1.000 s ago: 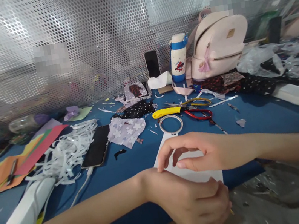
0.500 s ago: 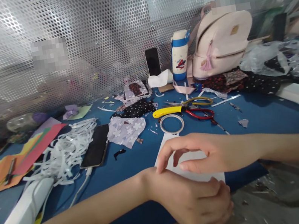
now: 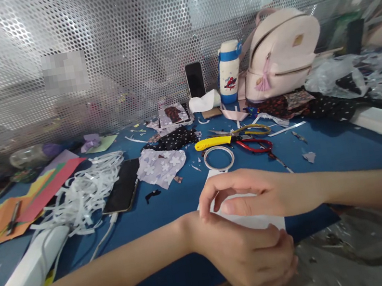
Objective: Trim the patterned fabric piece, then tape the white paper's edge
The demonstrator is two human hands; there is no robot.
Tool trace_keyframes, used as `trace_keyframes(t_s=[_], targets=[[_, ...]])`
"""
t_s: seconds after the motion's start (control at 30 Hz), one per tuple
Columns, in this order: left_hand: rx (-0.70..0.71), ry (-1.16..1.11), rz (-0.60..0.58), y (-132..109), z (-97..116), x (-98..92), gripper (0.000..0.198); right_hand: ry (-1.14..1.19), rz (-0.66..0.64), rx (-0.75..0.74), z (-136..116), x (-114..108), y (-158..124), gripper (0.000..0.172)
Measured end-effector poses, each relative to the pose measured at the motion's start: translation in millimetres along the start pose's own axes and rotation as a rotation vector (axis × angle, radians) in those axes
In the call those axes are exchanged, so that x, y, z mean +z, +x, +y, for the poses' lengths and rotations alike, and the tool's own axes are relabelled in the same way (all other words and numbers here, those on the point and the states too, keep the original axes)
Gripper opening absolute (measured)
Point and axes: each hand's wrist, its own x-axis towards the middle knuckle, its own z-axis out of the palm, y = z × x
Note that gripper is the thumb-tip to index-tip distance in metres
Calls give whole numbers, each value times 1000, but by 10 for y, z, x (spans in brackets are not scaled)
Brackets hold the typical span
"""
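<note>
Near the table's front edge is my left hand [image 3: 248,255], its back facing up and its fingers curled under. What lies beneath those fingers, if anything, is hidden. My right hand [image 3: 254,196] arches above it from the right, with its fingers bent and thumb apart. Its fingertips touch the back of my left hand near the wrist, and nothing shows between them. Partly covered by both hands, a sheet of white paper [image 3: 260,219] lies on the blue table [image 3: 172,204]. Just beyond the paper sits a ring-shaped tape roll [image 3: 206,160].
Behind the tape are a yellow-handled cutter [image 3: 213,142] and red-handled scissors [image 3: 257,145]. A phone [image 3: 121,186], white strips [image 3: 82,195] and coloured paper [image 3: 35,198] lie left. A bottle [image 3: 229,73] and backpack [image 3: 282,54] stand at the back, near fabric scraps [image 3: 162,167].
My right hand has shifted slightly left, and its thumb has come closer to its bent fingers. My left hand has hardly moved.
</note>
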Motion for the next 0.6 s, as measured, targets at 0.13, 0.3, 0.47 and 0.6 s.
trace_keyframes(t_s=[0.13, 0.3, 0.47, 0.6], targets=[[17, 3, -37, -20, -2, -40, 44, 78, -6, 2, -24, -19, -14, 24], [-15, -11, -34, -35, 14, -19, 44, 47, 4, -12, -41, -37, -11, 22], [5, -5, -11, -40, 11, 16, 42, 12, -12, -11, -19, -37, 8, 22], [-8, 6, -25, -70, 14, 16, 40, 90, -13, 10, -42, -84, -63, 22]])
